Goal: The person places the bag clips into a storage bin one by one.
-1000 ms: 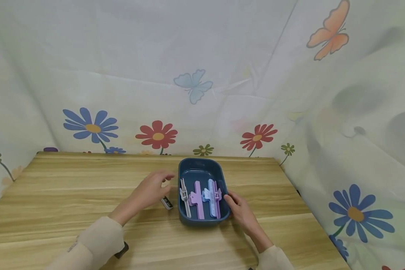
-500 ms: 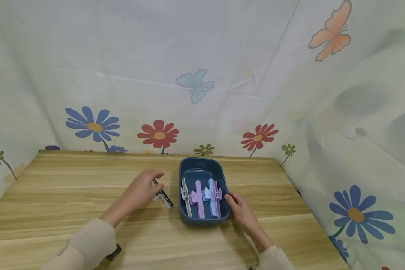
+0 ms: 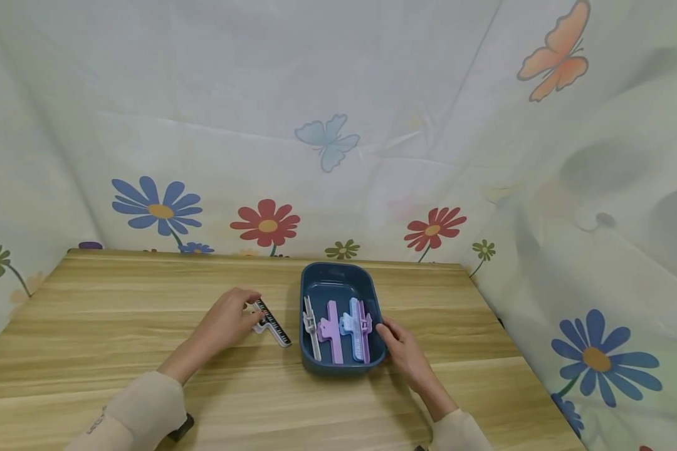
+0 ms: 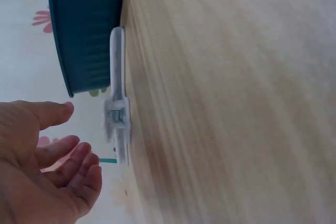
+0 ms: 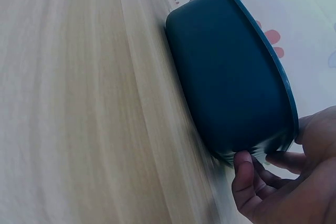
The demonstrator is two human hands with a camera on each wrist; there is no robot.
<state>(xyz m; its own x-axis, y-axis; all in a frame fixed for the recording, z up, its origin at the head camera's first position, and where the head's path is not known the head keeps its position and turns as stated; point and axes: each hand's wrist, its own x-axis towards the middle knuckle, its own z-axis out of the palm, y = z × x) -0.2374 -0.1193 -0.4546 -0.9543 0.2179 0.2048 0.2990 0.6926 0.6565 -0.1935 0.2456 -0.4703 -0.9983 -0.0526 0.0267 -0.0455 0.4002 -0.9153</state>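
Observation:
On the wooden table lies a spring clip [image 3: 274, 326] with a black-and-white piano-key pattern, left of a dark blue plastic bin [image 3: 341, 371]. My left hand [image 3: 225, 319] hovers at the clip's left end. In the left wrist view its loosely bent fingers [image 4: 79, 171] stay apart from the clip [image 4: 118, 77]. My right hand [image 3: 407, 360] holds the bin's right side, thumb at the rim and fingers against the outer wall [image 5: 231, 77]. Inside the bin are a grey-white clip [image 3: 311, 329], a purple clip [image 3: 334, 335], a light blue clip [image 3: 355, 332] and another purple clip [image 3: 365, 326].
The wooden table [image 3: 146, 300] ends at a pale cloth backdrop [image 3: 214, 156] printed with flowers and butterflies. A small purple object [image 3: 89, 245] shows behind the table's far left corner.
My left hand has drawn away leftward from beside the bin, uncovering more of the piano-key clip on the table. The right hand and the bin stay in place.

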